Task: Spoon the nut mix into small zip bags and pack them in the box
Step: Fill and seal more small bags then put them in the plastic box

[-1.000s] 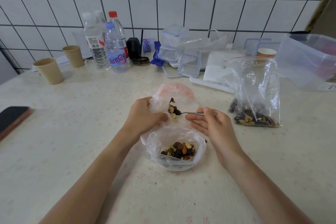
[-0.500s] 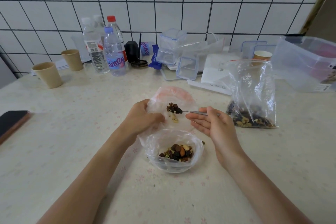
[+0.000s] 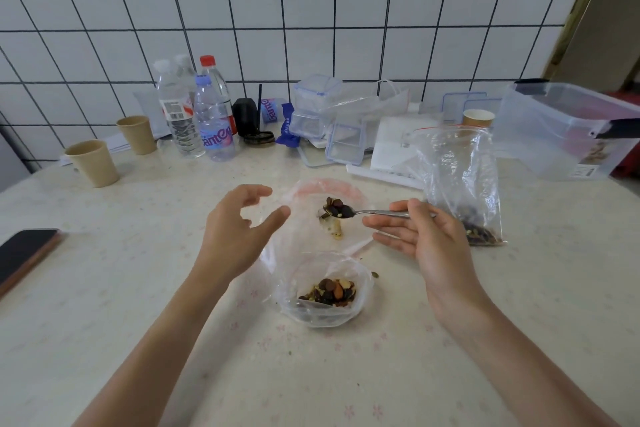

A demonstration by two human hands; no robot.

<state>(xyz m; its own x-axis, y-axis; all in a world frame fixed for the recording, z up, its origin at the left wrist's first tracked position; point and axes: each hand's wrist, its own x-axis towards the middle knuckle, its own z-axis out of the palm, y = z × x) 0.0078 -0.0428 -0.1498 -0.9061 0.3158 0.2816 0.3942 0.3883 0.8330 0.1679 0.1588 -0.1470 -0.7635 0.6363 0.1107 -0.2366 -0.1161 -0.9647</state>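
A small clear zip bag [image 3: 311, 215] with a red strip lies on the table, a few nuts inside it. My right hand [image 3: 412, 236] pinches a metal spoon [image 3: 367, 212] loaded with nut mix, its bowl over the bag's mouth. My left hand [image 3: 239, 229] hovers just left of the bag, fingers spread and loosely curved, holding nothing. In front of the bag stands a clear bowl [image 3: 360, 274] lined with plastic, nut mix in its bottom. A large clear storage box [image 3: 561, 128] sits at the far right.
A bigger zip bag [image 3: 457, 184] with nut mix stands right of the spoon. Water bottles [image 3: 211, 114], two paper cups [image 3: 93, 163], small clear containers [image 3: 311, 107] and papers crowd the tiled wall. A phone [image 3: 24, 253] lies at the left edge.
My left hand let go of the small bag's mouth and opened, drawing slightly left. The spoon stays over the bag with its load; the camera tilted up a little.
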